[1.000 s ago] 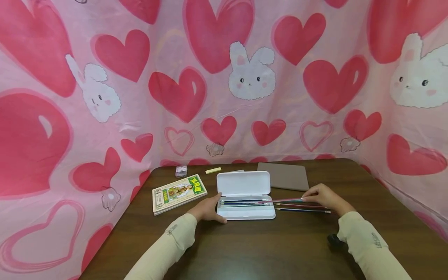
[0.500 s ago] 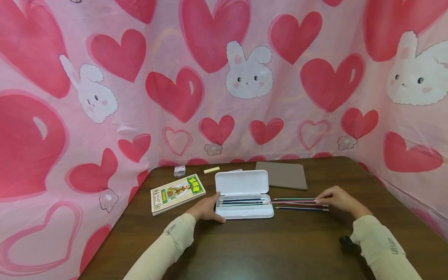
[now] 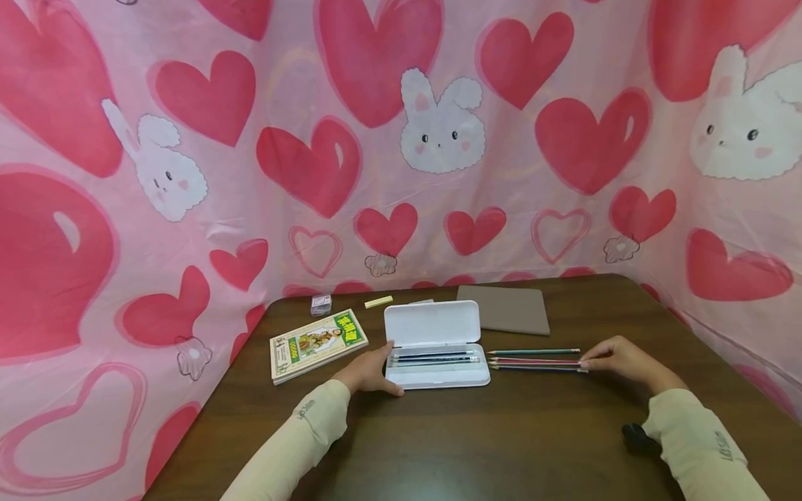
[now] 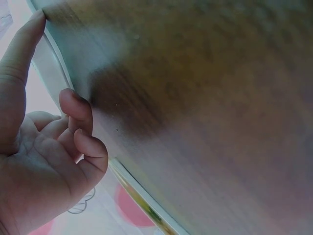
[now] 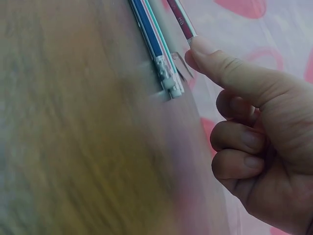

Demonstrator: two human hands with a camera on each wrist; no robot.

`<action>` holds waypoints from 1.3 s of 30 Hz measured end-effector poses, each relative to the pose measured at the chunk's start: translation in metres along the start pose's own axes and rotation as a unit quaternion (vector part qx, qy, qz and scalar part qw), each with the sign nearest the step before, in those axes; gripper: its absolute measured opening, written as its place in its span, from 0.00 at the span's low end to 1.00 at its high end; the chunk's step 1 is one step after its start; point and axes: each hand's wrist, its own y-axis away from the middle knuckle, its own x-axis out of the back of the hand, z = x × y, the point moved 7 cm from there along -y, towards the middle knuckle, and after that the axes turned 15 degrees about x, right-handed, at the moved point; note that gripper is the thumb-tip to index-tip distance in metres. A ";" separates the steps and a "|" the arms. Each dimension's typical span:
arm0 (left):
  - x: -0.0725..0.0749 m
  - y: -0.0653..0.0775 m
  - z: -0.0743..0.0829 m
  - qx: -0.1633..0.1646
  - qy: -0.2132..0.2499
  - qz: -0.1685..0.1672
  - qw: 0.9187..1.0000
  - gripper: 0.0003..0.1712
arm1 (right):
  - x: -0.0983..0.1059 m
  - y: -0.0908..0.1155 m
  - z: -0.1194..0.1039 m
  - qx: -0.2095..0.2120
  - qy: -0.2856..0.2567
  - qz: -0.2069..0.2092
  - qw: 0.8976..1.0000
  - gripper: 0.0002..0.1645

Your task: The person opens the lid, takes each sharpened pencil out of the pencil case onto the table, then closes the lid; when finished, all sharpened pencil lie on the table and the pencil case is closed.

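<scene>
A white pencil case (image 3: 437, 379) lies with its lid raised and several pencils (image 3: 432, 358) inside. My left hand (image 3: 367, 370) holds its left end, thumb at the front corner and fingers toward the back. My right hand (image 3: 623, 363) pinches a red pencil (image 5: 182, 20) marked HB by its end, between thumb and index finger. Right of the case, the red pencil lies among other loose pencils: a green pencil (image 3: 532, 351) behind it and a dark blue pencil (image 3: 532, 367) in front. Their points face the case.
A comic-style book (image 3: 319, 346) lies at the left. Behind it are a small clear box (image 3: 321, 305) and a yellow strip (image 3: 379, 302). A grey-brown notebook (image 3: 510, 309) lies behind the case at the right. A heart-patterned cloth (image 3: 476, 195) hangs beyond the table (image 3: 438, 445).
My right hand has drawn the red pencil rightward out of the case and brought it alongside the loose pencils on the table. The left hand stays on the case.
</scene>
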 end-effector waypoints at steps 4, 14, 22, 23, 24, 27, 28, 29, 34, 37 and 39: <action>0.000 -0.001 0.000 0.001 -0.001 -0.002 1.000 0.62 | 0.001 0.005 0.002 -0.008 -0.001 -0.006 1.000 0.10; 0.000 -0.006 -0.003 -0.002 -0.005 0.003 1.000 0.63 | -0.001 0.010 0.008 -0.017 -0.014 -0.012 1.000 0.10; 0.000 -0.005 -0.003 -0.006 -0.007 0.002 1.000 0.64 | -0.008 0.014 0.010 -0.043 -0.020 -0.036 0.998 0.11; -0.001 -0.005 -0.002 -0.007 -0.009 0.003 1.000 0.64 | -0.008 0.014 0.010 -0.041 -0.022 -0.038 0.998 0.11; -0.001 -0.005 -0.002 -0.006 -0.010 0.002 1.000 0.63 | -0.009 0.015 0.010 -0.040 -0.023 -0.040 0.998 0.10; -0.001 -0.004 -0.002 -0.005 -0.009 0.001 1.000 0.63 | -0.011 0.015 0.010 -0.040 -0.026 -0.044 0.998 0.11; -0.001 -0.003 -0.001 -0.006 -0.009 0.001 1.000 0.63 | -0.011 0.016 0.010 -0.044 -0.024 -0.045 0.998 0.11; -0.001 -0.003 0.000 -0.007 -0.010 0.002 1.000 0.63 | -0.011 0.016 0.011 -0.049 -0.021 -0.042 0.998 0.11; 0.000 0.000 0.004 -0.013 -0.014 0.008 1.000 0.63 | -0.006 0.020 0.015 -0.083 0.000 -0.023 0.996 0.14; 0.000 0.000 0.003 -0.009 -0.013 0.009 1.000 0.63 | -0.004 0.016 0.016 -0.097 0.002 -0.005 0.995 0.15; 0.000 0.000 0.001 -0.007 -0.013 0.009 1.000 0.63 | -0.004 0.009 0.014 -0.099 0.000 0.003 0.995 0.15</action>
